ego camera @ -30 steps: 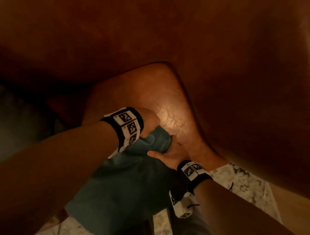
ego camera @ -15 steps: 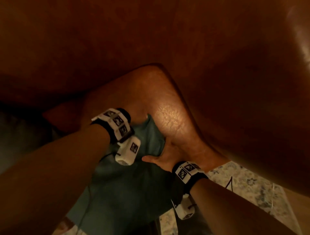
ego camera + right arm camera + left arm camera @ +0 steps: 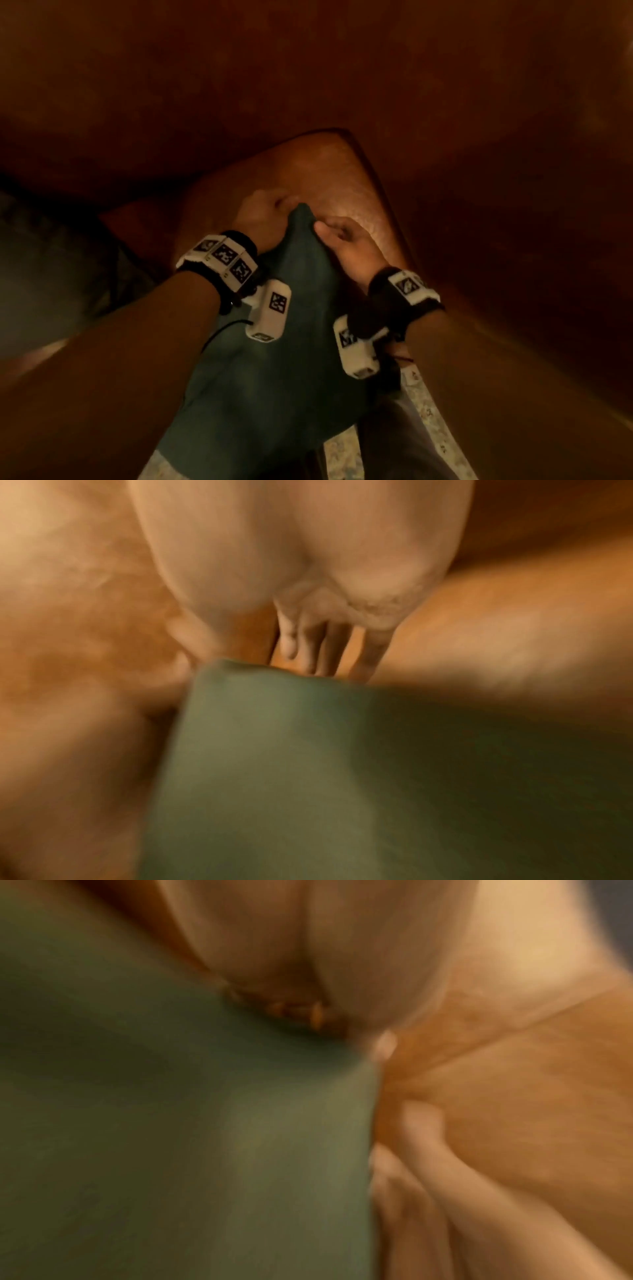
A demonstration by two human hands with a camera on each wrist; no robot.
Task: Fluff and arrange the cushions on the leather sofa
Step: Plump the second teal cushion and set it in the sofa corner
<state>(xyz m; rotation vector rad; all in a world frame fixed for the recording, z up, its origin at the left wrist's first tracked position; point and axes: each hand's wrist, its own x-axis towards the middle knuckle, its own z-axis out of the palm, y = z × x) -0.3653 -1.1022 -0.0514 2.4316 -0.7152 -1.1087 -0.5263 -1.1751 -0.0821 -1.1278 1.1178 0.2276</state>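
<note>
A teal green cushion (image 3: 274, 377) stands on end against the brown leather seat cushion (image 3: 342, 178) of the sofa. My left hand (image 3: 263, 216) grips the green cushion's top corner, its fingers curled over the far side. My right hand (image 3: 342, 240) lies against the corner's right edge with its thumb on the fabric. In the right wrist view its fingers (image 3: 308, 647) run straight down behind the green cushion (image 3: 342, 777). The blurred left wrist view shows the green cushion (image 3: 171, 1123) beside the other hand's fingers (image 3: 418, 1137).
The sofa's leather back (image 3: 308, 68) fills the top of the head view. A pale patterned rug (image 3: 428, 411) shows at the bottom right beside my leg. A dark area lies left of the seat cushion.
Both hands moved up and forward to the green cushion's top corner. The cushion rose with them. The right hand went from clutching the fabric to lying with straight fingers.
</note>
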